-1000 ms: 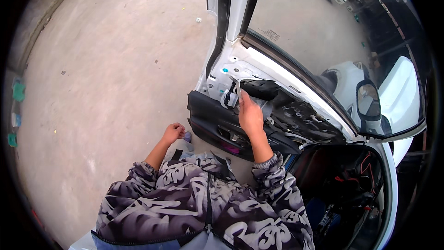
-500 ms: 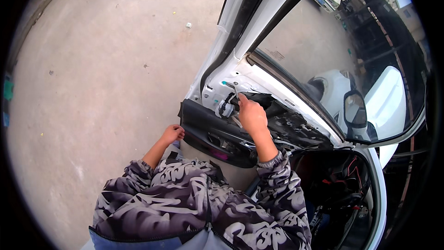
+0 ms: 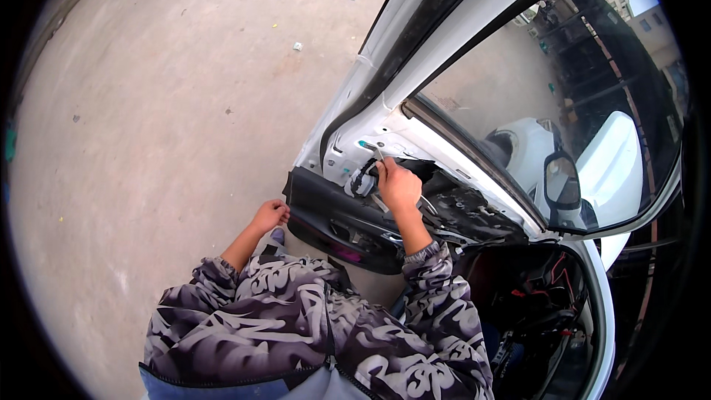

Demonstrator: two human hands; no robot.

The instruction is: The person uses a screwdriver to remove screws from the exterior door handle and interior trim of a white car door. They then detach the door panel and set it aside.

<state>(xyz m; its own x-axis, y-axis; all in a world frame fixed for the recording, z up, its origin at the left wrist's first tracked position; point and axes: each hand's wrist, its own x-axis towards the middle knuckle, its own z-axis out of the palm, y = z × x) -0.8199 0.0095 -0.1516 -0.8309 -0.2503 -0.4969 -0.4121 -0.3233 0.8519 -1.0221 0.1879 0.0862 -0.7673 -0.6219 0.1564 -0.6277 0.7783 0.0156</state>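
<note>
My right hand (image 3: 400, 187) is closed around a thin bent metal rod (image 3: 381, 152), held against the white inner metal of an open car door (image 3: 392, 124). The rod's far end is close to a teal clip (image 3: 364, 144) in the metal. A black door trim panel (image 3: 315, 196) hangs away from the door below this hand. My left hand (image 3: 271, 215) has its fingers curled at the panel's left end. Whether it grips the edge or a small thing is hidden.
The door's window (image 3: 489, 74) and side mirror (image 3: 565, 179) rise at the right. Dark lining and cables (image 3: 474, 207) show inside the door. The car's dark interior (image 3: 533, 289) lies at the lower right. Concrete ground (image 3: 163, 126) with bits of litter spreads left.
The view has shifted slightly, so the door sits a little lower. My right hand has turned a little with the rod, which shows less beyond the fingers. My left hand stays curled by the panel.
</note>
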